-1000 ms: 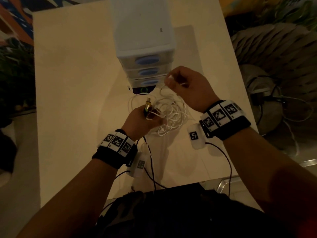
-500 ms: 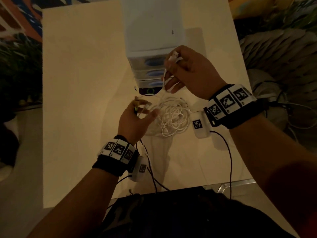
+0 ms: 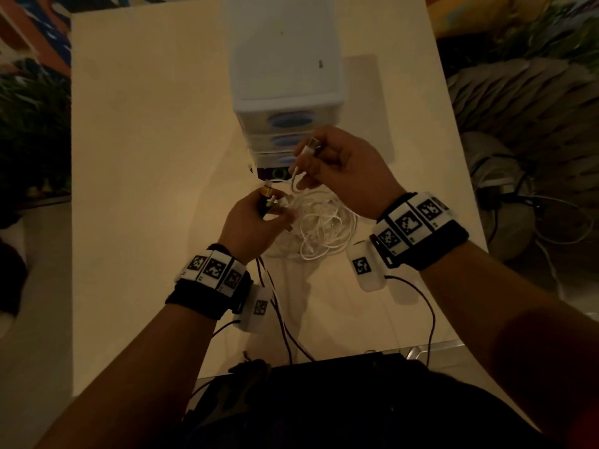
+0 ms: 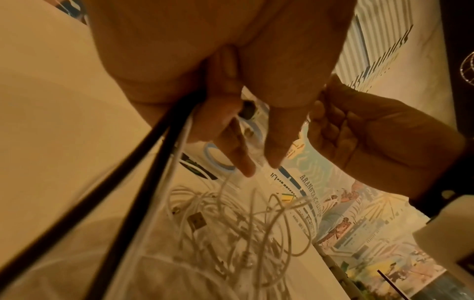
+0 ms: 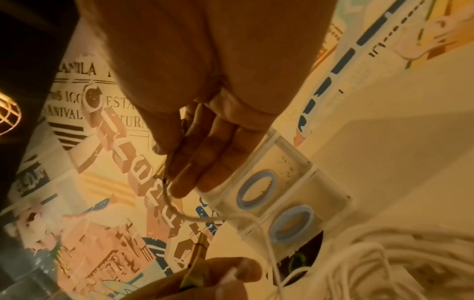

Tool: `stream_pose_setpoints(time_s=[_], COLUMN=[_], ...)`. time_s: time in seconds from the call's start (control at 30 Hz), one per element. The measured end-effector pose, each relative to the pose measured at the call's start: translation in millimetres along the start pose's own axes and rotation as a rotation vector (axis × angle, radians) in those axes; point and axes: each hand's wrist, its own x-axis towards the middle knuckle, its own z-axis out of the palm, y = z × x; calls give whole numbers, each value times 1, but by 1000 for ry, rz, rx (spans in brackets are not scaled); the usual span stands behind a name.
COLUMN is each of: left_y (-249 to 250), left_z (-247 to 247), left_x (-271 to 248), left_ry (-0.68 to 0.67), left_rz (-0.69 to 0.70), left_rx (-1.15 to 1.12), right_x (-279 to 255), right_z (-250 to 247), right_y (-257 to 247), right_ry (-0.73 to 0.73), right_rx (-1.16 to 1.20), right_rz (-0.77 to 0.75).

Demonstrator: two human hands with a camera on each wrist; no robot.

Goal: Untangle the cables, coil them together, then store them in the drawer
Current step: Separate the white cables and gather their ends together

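A tangle of white cables (image 3: 321,228) lies on the table in front of the drawer unit (image 3: 285,76). At the tangle's left edge my left hand (image 3: 275,205) grips a gold-tipped plug (image 3: 267,191), black cables (image 4: 115,203) and a white strand. My right hand (image 3: 308,157) is raised above the tangle and pinches a white USB plug (image 3: 311,146); its cable (image 5: 179,203) hangs down into the pile. A loose USB plug (image 4: 196,220) lies in the tangle (image 4: 243,223). The drawers with blue handles (image 5: 277,203) are closed.
The pale table (image 3: 146,157) extends left and toward me. A black cable (image 3: 282,319) runs from my left hand toward its near edge. Off the table's right side are a grey ribbed object (image 3: 525,102) and more cables (image 3: 518,202) on the floor.
My right hand pulled a white cable end up out of the tangle, and its USB plug now shows between the fingers. My left hand stayed at the tangle's left edge with the gold plug.
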Motion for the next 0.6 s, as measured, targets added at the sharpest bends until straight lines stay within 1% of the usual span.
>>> stream_pose_setpoints(time_s=[0.03, 0.1, 0.2, 0.3, 0.37, 0.43, 0.5, 0.57, 0.6], left_y=[3, 7, 11, 11, 11, 9, 4, 0, -2], left_z=[1, 2, 8, 11, 9, 6, 3, 1, 1], left_x=[0, 2, 4, 4, 5, 7, 9, 8, 7], left_ry=[-23, -28, -28, -2, 29, 58, 78, 78, 74], left_rz=[5, 1, -54, -62, -99, -161, -206, -214, -210], left_rx=[10, 7, 39, 70, 7, -66, -125, -160, -165], right_x=[0, 3, 7, 7, 5, -1, -15, -37, -50], right_z=[1, 4, 7, 6, 0, -10, -19, -23, -23], right_y=[-1, -6, -14, -16, -14, -7, 10, 31, 42], right_ry=[-8, -51, -109, -93, -46, 18, 129, 238, 266], right_rx=[18, 70, 121, 130, 79, -32, -100, -41, -19], right_rz=[7, 12, -27, -40, -46, -27, 18, 57, 80])
